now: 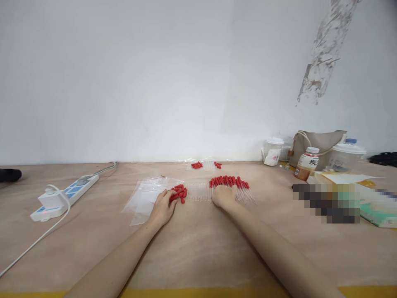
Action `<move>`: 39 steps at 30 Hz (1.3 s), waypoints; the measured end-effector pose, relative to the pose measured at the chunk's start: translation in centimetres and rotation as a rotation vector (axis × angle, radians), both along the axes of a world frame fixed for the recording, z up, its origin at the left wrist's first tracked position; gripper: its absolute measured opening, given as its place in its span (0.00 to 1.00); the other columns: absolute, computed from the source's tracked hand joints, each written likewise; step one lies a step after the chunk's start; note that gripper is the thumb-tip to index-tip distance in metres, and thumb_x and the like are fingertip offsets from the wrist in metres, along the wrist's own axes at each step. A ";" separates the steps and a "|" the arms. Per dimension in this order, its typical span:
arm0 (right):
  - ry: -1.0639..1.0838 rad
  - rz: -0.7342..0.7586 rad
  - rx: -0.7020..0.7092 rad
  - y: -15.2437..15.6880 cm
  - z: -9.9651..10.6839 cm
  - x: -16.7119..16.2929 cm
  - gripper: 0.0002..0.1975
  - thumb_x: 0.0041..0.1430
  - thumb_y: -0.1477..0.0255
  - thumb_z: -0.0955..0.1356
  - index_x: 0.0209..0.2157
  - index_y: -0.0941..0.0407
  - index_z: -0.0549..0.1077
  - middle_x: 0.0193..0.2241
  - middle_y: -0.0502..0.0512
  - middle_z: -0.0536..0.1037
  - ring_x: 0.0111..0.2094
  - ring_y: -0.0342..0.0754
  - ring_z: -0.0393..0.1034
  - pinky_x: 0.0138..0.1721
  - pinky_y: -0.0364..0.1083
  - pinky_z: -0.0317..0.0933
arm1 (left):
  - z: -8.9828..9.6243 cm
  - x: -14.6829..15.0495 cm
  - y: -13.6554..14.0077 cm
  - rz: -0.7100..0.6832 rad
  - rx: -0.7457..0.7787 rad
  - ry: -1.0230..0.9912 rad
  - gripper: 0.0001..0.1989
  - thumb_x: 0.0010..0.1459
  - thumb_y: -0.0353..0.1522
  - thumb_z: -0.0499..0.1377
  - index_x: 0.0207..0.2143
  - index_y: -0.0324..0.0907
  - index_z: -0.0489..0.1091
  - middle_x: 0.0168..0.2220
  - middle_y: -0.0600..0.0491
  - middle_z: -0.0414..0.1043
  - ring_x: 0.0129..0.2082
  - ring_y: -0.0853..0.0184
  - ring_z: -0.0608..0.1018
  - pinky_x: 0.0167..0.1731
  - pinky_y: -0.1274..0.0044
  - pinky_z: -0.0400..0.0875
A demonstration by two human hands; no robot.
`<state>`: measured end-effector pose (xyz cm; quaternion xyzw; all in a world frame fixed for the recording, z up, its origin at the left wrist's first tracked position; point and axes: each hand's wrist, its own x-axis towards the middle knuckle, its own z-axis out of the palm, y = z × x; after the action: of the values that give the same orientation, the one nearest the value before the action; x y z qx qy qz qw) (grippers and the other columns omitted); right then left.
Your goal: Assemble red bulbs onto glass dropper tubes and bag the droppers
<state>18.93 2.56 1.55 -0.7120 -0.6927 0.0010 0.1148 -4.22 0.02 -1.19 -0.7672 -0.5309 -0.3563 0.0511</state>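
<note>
My left hand [163,207] is at the left edge of a small pile of red rubber dropper bulbs [180,192], its thumb and fingers closed around one at the pile's edge. Right of the pile lies a row of clear thin tubes [198,192] without bulbs, side by side. Beyond them is a row of droppers with red bulbs [229,180] fitted on their far ends. My right hand [224,196] rests over the near side of this row, its fingers curled under; whatever they hold is hidden by the hand.
Clear plastic bags [145,196] lie left of the pile. Further back, another bag [203,165] has red bulbs on it. A power strip [66,196] with a cable is at left. A drink bottle [307,163], lidded cup [273,151] and grey bag [321,145] stand at right.
</note>
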 end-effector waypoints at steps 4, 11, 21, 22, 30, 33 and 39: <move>-0.031 0.032 -0.030 -0.9 0.7 0.0 0.09 0.48 0.75 0.62 0.27 0.61 0.73 0.30 0.64 0.75 0.34 0.55 0.68 0.43 0.55 0.44 | -0.2 -0.3 0.4 0.028 -0.006 -0.014 0.10 0.51 0.26 0.52 0.37 0.43 0.65 0.33 0.52 0.67 0.35 0.62 0.71 0.35 0.71 0.66; 0.046 0.167 0.048 -3.6 1.8 3.0 0.12 0.54 0.72 0.58 0.29 0.62 0.70 0.30 0.65 0.74 0.31 0.52 0.67 0.35 0.49 0.52 | 0.5 0.6 -0.5 0.004 0.035 -0.059 0.11 0.54 0.26 0.49 0.40 0.43 0.63 0.37 0.51 0.64 0.37 0.64 0.70 0.38 0.72 0.66; 0.493 0.624 0.396 -7.3 -2.1 4.6 0.12 0.57 0.75 0.56 0.37 0.56 0.68 0.32 0.55 0.72 0.35 0.46 0.65 0.37 0.45 0.56 | 1.0 5.1 -4.9 -0.301 -0.094 -0.014 0.06 0.56 0.30 0.51 0.32 0.41 0.67 0.34 0.52 0.65 0.36 0.66 0.68 0.36 0.75 0.64; 0.500 0.645 0.400 -7.6 -2.4 4.4 0.11 0.57 0.74 0.56 0.35 0.56 0.68 0.32 0.54 0.72 0.35 0.45 0.65 0.38 0.45 0.56 | 1.1 5.2 -5.1 -0.296 -0.135 -0.002 0.06 0.56 0.31 0.52 0.31 0.41 0.67 0.32 0.53 0.66 0.33 0.67 0.69 0.33 0.76 0.63; 0.549 0.681 0.332 -8.2 -2.9 3.1 0.10 0.58 0.71 0.57 0.30 0.56 0.67 0.28 0.51 0.71 0.31 0.43 0.64 0.33 0.43 0.55 | 1.2 5.4 -5.4 -0.301 -0.207 -0.068 0.07 0.55 0.34 0.53 0.32 0.42 0.69 0.28 0.56 0.69 0.29 0.68 0.70 0.29 0.79 0.61; 0.550 0.684 0.318 -8.3 -2.8 3.0 0.10 0.58 0.71 0.57 0.30 0.56 0.67 0.28 0.51 0.71 0.31 0.43 0.64 0.34 0.42 0.55 | 1.3 5.5 -5.5 -0.317 -0.191 -0.074 0.07 0.55 0.34 0.53 0.32 0.42 0.69 0.29 0.55 0.69 0.29 0.69 0.70 0.29 0.79 0.61; 0.528 0.676 0.269 -8.1 -3.1 3.3 0.09 0.58 0.72 0.58 0.30 0.54 0.69 0.28 0.49 0.74 0.31 0.43 0.65 0.36 0.44 0.51 | 1.4 5.4 -5.7 -0.416 -0.176 -0.081 0.07 0.57 0.32 0.51 0.34 0.43 0.69 0.31 0.54 0.69 0.32 0.69 0.70 0.32 0.79 0.62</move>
<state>22.18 -5.49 -1.55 -0.3997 -0.8275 0.1301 0.3722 1.14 -5.66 0.25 -0.8467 -0.3920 -0.3420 -0.1118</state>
